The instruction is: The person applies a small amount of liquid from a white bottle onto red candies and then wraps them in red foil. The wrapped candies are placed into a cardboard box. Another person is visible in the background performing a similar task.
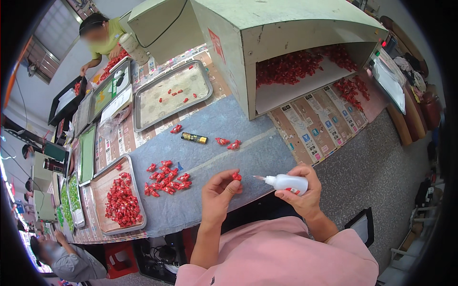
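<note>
Thumb and fingertips of the left hand (pixel 219 194) pinch one small red piece (pixel 236 176) in the head view, holding it up over the near part of the blue-grey cloth (pixel 257 131). To its right, the right hand (pixel 305 190) wraps round a white squeeze bottle (pixel 292 182) laid nearly level, its thin nozzle (pixel 260 178) pointing left at the piece, just beside it but apart.

The step appears to be putting a little of the bottle's contents onto the piece. To do it well, the left pinch should be firm yet low on the piece, leaving the facing side bare and the fingertips out of the way. Bringing the nozzle in until it almost touches, then squeezing lightly, should give a neat spot; a hard squeeze could flood the piece or stick it to the skin. Resting both wrists near the cloth's edge would likely steady the aim. Tipping the bottle upright between pieces should limit drips onto the loose red cluster (pixel 167 179) farther left.
</note>
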{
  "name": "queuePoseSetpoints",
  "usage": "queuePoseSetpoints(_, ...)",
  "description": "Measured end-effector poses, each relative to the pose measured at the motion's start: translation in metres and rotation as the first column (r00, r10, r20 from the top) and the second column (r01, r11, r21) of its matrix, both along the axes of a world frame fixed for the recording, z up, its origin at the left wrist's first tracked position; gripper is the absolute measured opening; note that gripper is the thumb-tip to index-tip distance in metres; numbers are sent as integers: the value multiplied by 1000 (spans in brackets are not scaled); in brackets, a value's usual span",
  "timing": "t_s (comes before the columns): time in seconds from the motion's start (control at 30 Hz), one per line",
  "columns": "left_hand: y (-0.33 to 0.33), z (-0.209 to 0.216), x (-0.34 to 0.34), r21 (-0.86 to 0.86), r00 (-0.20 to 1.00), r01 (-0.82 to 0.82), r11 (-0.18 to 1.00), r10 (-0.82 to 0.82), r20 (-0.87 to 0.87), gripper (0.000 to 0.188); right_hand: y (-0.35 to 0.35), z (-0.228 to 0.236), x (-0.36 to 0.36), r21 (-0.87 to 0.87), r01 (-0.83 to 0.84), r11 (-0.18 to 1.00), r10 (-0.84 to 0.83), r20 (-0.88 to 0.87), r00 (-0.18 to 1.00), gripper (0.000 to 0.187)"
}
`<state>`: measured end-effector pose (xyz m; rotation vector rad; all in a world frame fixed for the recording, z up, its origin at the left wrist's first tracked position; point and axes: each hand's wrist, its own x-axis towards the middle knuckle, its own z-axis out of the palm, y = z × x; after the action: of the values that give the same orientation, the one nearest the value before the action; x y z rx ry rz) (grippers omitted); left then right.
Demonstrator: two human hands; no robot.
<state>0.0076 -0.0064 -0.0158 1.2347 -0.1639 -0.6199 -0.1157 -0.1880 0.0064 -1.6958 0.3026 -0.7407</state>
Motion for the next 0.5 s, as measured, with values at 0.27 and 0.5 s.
queuePoseSetpoints(0.27,5,-5,-12,-106,982,-16,994,-4,-191,26,4,5,4,-321,-47,946,70,59,996,41)
queuePoseSetpoints(0.5,4,-2,-12,-103,983,-3,995,-16,-181,26,8,8,6,-298,-52,953,71,54,996,41)
